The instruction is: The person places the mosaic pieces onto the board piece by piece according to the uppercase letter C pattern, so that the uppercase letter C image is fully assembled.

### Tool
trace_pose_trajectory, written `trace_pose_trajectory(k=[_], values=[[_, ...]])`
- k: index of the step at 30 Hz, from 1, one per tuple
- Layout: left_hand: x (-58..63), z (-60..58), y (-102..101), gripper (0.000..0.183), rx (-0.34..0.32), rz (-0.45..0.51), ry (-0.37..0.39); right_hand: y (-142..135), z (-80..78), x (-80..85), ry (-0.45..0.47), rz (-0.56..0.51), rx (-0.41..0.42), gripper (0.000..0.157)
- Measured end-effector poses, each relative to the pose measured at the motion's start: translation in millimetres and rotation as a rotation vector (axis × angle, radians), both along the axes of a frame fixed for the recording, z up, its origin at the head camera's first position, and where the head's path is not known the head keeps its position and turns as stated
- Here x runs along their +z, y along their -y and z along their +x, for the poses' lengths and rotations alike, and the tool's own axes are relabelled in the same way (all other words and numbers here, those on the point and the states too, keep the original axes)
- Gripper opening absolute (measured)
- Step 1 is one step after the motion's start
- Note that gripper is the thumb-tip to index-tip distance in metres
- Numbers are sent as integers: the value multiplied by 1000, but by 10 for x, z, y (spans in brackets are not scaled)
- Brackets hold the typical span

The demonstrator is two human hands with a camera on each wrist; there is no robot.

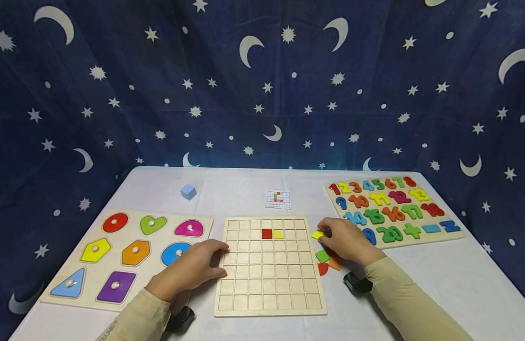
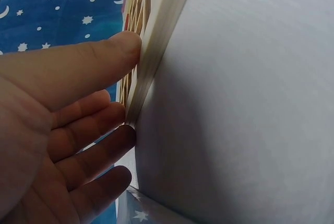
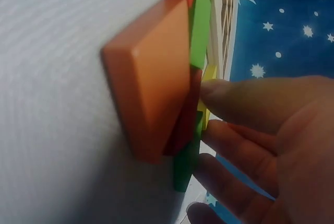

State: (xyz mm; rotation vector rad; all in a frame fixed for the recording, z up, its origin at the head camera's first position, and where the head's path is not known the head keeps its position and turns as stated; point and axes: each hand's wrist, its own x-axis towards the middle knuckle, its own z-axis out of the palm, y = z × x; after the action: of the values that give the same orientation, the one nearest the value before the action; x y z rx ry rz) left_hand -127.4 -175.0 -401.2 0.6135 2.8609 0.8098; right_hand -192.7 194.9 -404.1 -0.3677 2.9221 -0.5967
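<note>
Fingers of the right hand (image 1: pixel 346 239) pinch a yellow piece (image 1: pixel 316 235), right of the frame's centre; the left hand (image 1: pixel 190 267), its fingers spread, touches the left edge of the grid board (image 1: pixel 269 271) at lower centre, which bears a red square (image 1: pixel 267 234).

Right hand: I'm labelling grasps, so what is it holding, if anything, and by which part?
A yellow block, pinched by the right hand at its right end in the head view.
</note>
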Motion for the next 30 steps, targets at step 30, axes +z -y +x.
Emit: trace_pose_trajectory(k=[30], values=[[-30,-18,-21,51,37,-1,21,186,9,156,-63,-70,59,29]])
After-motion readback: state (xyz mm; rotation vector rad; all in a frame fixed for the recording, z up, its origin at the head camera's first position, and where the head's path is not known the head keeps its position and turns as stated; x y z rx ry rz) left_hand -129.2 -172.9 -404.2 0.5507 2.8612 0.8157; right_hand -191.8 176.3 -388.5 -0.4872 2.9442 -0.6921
